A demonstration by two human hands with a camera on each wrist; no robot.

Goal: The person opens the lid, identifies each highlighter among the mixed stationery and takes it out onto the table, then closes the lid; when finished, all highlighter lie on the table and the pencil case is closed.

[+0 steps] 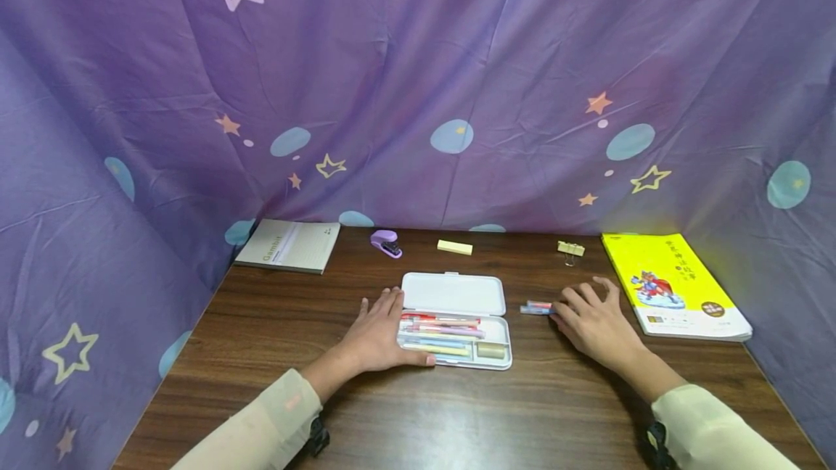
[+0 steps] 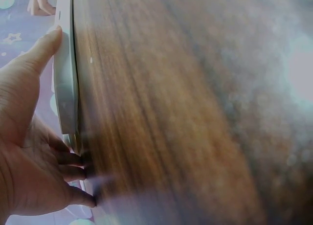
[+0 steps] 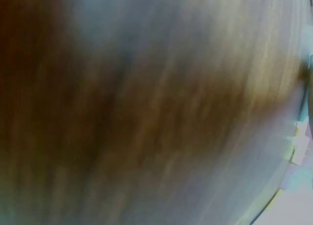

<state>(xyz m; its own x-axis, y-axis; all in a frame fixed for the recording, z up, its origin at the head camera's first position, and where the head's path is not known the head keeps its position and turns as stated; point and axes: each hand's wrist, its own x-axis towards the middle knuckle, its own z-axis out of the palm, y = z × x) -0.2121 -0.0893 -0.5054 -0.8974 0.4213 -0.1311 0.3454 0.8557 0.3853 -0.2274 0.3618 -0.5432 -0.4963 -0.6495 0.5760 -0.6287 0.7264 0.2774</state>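
Your sleeves sat nearest the lens, cream-coloured, one at each lower corner of the head view, resting over the wooden table.

Behind the table, a purple star-print cloth formed the backdrop and both side walls.

At the far right edge lay a yellow book, face up. At the far left corner lay a grey notebook, partly against the cloth.

At the centre stood the white pencil case, lid folded back flat, tray toward you. Its tray held several pens laid lengthwise and an eraser-like block in the right-hand compartment.

Your left hand lay flat on the table against the case's left side, fingers straight and close together, thumb along the tray's front edge. The left wrist view confirmed the thumb touching the case wall.

Your right hand rested to the right of the case, fingers loosely curved over a small pen lying on the table; fingertips met its right end, but whether they pinched it could not be told. The right wrist view was blurred.

Along the back edge lay a purple stapler, a pale yellow block and a gold binder clip, well apart.
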